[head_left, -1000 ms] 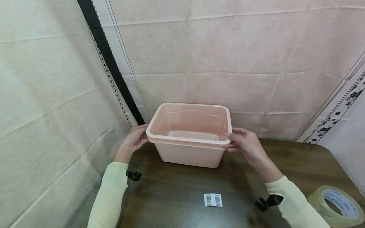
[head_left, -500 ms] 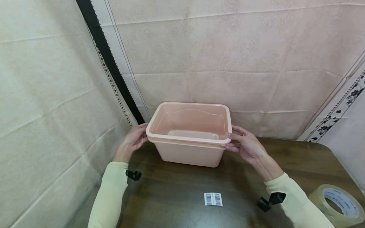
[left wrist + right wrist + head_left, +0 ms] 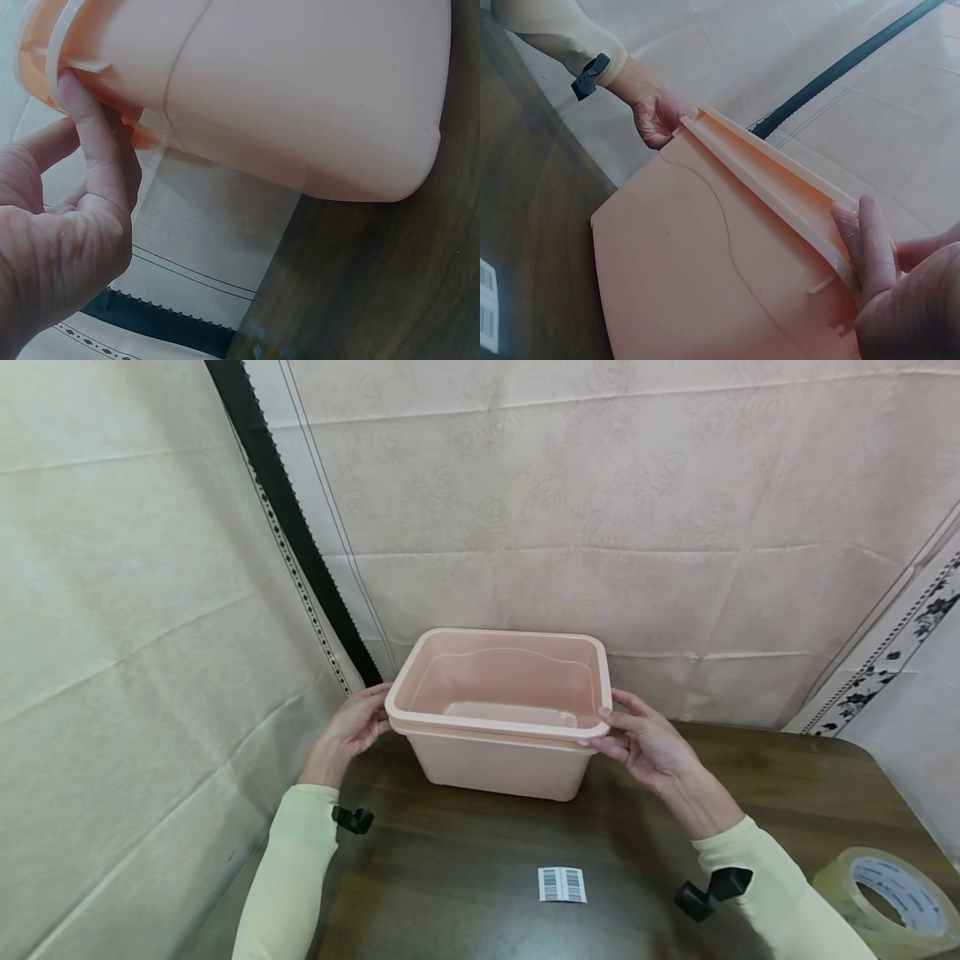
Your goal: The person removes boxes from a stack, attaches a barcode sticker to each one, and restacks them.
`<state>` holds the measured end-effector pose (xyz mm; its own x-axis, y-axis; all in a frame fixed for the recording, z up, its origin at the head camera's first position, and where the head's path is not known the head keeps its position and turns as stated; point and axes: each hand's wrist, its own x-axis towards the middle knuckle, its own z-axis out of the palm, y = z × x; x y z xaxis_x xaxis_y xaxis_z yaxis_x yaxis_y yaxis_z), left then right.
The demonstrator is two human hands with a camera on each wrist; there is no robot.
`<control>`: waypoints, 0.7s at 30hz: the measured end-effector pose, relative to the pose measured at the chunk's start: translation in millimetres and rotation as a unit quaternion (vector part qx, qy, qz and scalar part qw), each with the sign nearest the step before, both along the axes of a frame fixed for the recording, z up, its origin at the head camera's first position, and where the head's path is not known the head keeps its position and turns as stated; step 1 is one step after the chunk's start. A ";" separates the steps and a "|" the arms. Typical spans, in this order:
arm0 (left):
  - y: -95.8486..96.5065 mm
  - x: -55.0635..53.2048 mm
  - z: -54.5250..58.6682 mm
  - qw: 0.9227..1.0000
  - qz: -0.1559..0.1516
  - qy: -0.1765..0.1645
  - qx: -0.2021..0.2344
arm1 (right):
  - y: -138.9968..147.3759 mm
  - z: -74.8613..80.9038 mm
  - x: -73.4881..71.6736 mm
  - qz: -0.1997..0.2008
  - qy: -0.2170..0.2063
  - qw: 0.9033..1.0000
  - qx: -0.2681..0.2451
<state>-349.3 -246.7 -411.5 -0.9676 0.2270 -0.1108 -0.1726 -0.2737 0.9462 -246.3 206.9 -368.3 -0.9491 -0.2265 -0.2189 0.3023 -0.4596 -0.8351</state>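
Note:
A pale pink plastic bin (image 3: 498, 770) stands upright on the brown table, its open top facing up and nothing inside. Two ridges run one above the other along its rim. At the left end my left hand (image 3: 360, 723) grips that rim; in the left wrist view a finger of the left hand (image 3: 90, 172) hooks under the lower ridge. My right hand (image 3: 651, 743) holds the right front corner, thumb at the top edge and the other fingers lower. From the right wrist, the right hand's fingers (image 3: 876, 247) lie across the rim.
Nearer me on the table (image 3: 442, 868) lies a small white barcode label (image 3: 562, 885). A roll of clear tape (image 3: 832, 887) sits at the lower right, beside my right sleeve. Pale patterned cloth (image 3: 600, 510) hangs close behind the bin and along the left.
My right hand has turned slightly at the wrist and its lower fingers have shifted a little at the rim. The bin and my left hand stay in place.

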 end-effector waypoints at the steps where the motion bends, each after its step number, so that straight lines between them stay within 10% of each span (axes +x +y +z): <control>1: 0.0 -0.4 -0.3 1.000 0.002 0.000 0.000 | -0.3 -0.2 0.0 -0.001 -0.003 1.000 -0.005; 13: 1.4 1.2 -0.5 1.000 0.006 0.017 -0.002 | -2.6 0.0 2.9 -0.008 -0.006 0.999 -0.035; 21: 3.0 -0.3 -0.1 1.000 0.002 0.015 -0.007 | -8.7 7.2 4.0 -0.031 0.021 0.994 0.104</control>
